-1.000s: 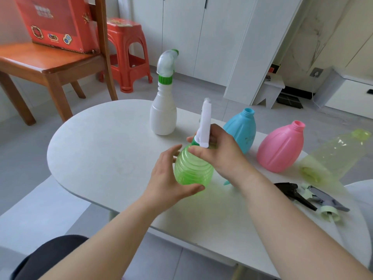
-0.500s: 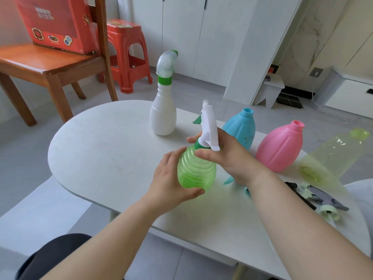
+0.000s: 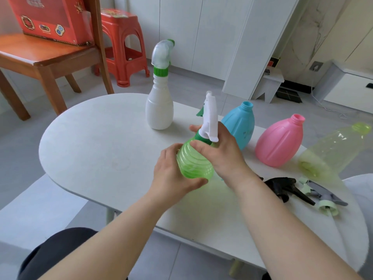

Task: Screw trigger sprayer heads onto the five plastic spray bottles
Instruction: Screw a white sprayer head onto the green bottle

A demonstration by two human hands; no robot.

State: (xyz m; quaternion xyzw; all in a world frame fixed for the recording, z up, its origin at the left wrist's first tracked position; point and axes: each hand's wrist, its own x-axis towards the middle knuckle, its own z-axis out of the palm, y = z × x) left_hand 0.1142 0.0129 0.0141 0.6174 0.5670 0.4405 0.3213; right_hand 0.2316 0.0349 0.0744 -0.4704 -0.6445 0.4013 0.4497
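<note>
My left hand [image 3: 171, 176] grips the body of a ribbed green bottle [image 3: 194, 164] held just above the white table [image 3: 96, 146]. My right hand [image 3: 220, 154] is closed around the green collar of a white trigger sprayer head [image 3: 211, 116] that sits on the bottle's neck. A white bottle [image 3: 159, 110] with a sprayer head attached stands behind. A blue bottle [image 3: 240, 124] and a pink bottle [image 3: 279, 142] stand capless to the right. A pale yellow-green bottle [image 3: 335, 148] lies on its side at the far right.
Loose sprayer heads lie at the table's right: a black one [image 3: 286, 188] and a grey and pale green one [image 3: 325, 201]. A wooden chair [image 3: 46, 59] with a red box and a red stool [image 3: 123, 37] stand behind the table on the left.
The sprayer head has turned on the green bottle's neck under my right hand, its nozzle swinging round. The bottle has shifted slightly right and tilted.
</note>
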